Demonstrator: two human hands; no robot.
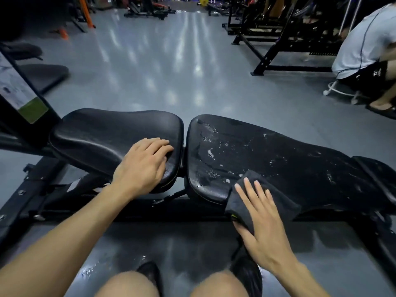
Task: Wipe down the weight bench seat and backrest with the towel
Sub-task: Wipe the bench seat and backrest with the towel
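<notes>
Kneeling: my two bare knees (171,284) showed at the bottom edge of the view, with my dark shoes (246,273) on the grey floor (171,99) just ahead of them.
Right hand: my right hand (261,213) lay flat on the towel (265,202), fingers straight and slightly spread, thumb tucked under the towel's near hanging edge; it pressed rather than gripped.
Towel: dark cloth, draped over the near edge of the backrest (278,159), close to that pad's seat-side end, part of it hanging down past the edge.
Left hand: my left hand (143,163) rested palm down on the near corner of the seat (107,131) beside the gap, fingers together and gently curled over the padding, holding nothing.
Seat: black pad on the left, smooth with a dull sheen, its far edge rounded.
Backrest: black pad on the right, separated from the seat by a narrow gap, speckled with pale flecks and wet-looking patches across most of its top.
Frame: the black bench frame (42,189) ran under both pads, bolted low at the left.
Farther off: a person in a pale shirt (364,43) crouched at the right edge of the floor, near black rack uprights (278,46); more machines stood dim along the far wall.
</notes>
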